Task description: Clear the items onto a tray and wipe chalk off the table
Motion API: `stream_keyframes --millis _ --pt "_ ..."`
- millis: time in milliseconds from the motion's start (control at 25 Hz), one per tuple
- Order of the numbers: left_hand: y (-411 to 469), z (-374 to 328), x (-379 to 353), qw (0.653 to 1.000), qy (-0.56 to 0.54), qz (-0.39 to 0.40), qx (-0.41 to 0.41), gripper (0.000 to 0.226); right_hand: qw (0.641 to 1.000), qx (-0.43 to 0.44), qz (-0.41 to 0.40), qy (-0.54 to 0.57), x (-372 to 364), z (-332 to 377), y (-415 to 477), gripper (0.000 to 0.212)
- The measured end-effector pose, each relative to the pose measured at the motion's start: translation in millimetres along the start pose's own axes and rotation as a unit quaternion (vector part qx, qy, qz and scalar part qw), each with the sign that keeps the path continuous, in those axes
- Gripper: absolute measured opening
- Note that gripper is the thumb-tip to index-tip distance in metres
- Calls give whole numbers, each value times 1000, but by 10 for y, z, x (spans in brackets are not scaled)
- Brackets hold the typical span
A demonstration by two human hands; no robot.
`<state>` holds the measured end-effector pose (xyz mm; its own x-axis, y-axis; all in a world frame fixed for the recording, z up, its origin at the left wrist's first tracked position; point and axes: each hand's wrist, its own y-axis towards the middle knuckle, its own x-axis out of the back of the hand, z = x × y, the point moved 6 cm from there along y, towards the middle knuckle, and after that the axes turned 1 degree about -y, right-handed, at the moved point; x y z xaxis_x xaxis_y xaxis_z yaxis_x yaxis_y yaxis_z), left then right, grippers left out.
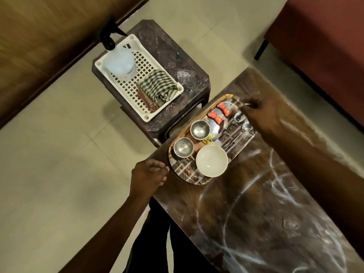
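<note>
left hand (149,174) gripped tray (186,173) near end; right hand (258,109) gripped tray far end. bowl (211,160), cups (200,129), spoons (239,117) on tray; chalk (272,160) beside tray.

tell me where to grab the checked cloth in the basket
Pinch the cloth from above at its thick folded middle, coming in from the basket's table-side end, away from the bottle. It lies flat with low walls around it, so only its top is free.
</note>
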<state>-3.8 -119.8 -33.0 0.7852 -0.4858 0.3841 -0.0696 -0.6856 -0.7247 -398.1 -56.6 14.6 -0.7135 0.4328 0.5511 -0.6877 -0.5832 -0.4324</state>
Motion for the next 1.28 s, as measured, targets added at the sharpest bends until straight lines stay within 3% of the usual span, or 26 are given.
stream_keyframes --millis 160,360,600,800,960,1120,1280 --pt "-287 -629 481 996 5 -18 -86 5 998 24 18 63 -273 459 -661 16" --pt "-224 -1273 1108 985 -29 -64 -158 16 991 35 31 124 -618 1026 -1132 22" --pt "414 -1945 1594 963 7 -85 -255 73 990 5 -12 143 -1153 1472 -967 33" --pt "1140 -2306 1727 961 -38 12 -273 91 994 -32 -13 103 -1683 1709 -664 52" --pt "1681 -2522 1617 946 21 86 -313 88 998 -48 -21 24 -1986 1726 -347 62" --pt "1910 -2588 1405 934 85 79 -338 81 991 -56 -27 -122 -2244 1743 -72 63" --pt "1946 -2773 1310 932 78 41 -352 68 980 -74 -76 -166 -2270 1696 50 60"
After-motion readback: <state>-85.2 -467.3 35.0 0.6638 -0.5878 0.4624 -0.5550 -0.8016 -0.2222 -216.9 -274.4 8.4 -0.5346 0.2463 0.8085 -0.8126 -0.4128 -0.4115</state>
